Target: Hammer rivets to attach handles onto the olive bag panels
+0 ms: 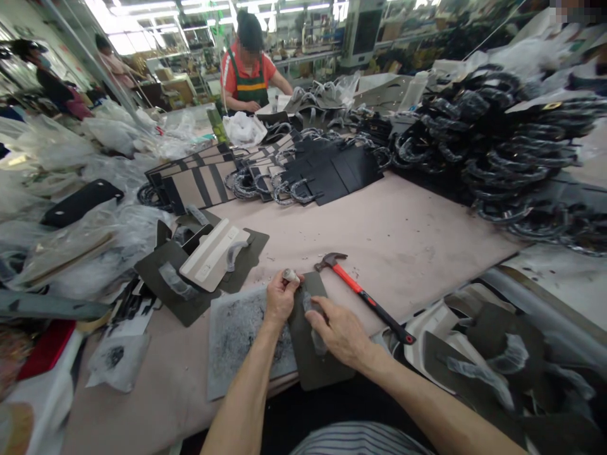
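Note:
My left hand point(279, 302) is closed around a short, pale metal cylinder point(291, 275), its round end facing up. The hand is at the far left edge of a dark olive bag panel point(327, 374). A plastic-wrapped handle point(318, 344) runs along this panel. My right hand point(345, 333) grips the handle with thumb and fingers, which partly hide it. Under the panel's left side is a grey, scuffed work board point(237, 341). A claw hammer point(363, 294) with a red and black grip lies right of the panel, apart from both hands.
More olive and beige panels point(213, 256) lie at the left. A bin point(474, 360) of handled panels stands at the right. Black bag parts point(332, 167) and a tall pile of wrapped handles point(497, 139) are farther back. A co-worker point(249, 69) sits across the table.

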Demonstrator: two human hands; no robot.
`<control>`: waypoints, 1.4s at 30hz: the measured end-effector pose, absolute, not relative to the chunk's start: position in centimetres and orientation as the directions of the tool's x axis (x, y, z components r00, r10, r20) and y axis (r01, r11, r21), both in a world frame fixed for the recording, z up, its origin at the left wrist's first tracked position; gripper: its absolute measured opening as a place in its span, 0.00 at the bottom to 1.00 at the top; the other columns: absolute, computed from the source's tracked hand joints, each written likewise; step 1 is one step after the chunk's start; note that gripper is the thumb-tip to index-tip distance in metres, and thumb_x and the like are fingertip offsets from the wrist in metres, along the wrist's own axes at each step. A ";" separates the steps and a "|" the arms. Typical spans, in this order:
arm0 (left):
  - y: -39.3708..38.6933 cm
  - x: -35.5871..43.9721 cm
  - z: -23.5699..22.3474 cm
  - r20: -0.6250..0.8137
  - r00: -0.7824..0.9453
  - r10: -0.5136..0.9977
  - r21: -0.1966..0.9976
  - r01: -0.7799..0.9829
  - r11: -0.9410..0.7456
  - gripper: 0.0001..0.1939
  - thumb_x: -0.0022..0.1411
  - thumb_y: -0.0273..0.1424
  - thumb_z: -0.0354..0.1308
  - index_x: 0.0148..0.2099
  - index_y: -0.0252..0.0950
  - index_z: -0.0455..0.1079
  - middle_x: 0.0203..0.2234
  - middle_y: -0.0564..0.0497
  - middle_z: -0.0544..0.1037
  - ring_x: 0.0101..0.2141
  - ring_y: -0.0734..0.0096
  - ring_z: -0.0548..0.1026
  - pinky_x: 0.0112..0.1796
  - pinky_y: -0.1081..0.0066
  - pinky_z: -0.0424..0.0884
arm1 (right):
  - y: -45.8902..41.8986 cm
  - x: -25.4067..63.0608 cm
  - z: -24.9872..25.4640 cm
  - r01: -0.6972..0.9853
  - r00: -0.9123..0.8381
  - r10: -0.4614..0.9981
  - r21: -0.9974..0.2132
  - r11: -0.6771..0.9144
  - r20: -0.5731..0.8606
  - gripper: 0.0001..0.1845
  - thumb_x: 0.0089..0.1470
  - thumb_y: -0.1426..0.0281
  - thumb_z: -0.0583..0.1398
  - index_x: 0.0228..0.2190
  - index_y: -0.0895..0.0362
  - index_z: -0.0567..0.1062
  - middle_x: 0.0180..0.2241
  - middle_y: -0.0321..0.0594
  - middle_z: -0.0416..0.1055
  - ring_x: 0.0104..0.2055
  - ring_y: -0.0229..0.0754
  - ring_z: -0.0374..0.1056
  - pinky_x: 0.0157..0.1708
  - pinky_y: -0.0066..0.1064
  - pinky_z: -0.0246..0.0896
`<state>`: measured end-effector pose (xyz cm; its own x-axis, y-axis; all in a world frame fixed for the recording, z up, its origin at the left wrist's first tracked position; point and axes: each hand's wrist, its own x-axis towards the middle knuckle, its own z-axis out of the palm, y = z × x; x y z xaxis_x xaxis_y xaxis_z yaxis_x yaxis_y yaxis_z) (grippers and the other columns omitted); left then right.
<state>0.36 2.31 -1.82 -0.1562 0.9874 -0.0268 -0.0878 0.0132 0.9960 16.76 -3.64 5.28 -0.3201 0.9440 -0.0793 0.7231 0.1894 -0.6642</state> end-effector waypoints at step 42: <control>2.1 0.0 -0.3 0.153 0.113 0.982 0.917 0.354 -0.184 0.06 0.62 0.30 0.56 0.37 0.37 0.75 0.30 0.51 0.79 0.33 0.67 0.75 0.37 0.71 0.69 | 0.3 23.2 17.5 0.773 -0.129 0.902 -0.529 0.351 0.412 0.15 0.65 0.58 0.46 0.31 0.52 0.62 0.20 0.34 0.64 0.20 0.38 0.57 0.23 0.30 0.47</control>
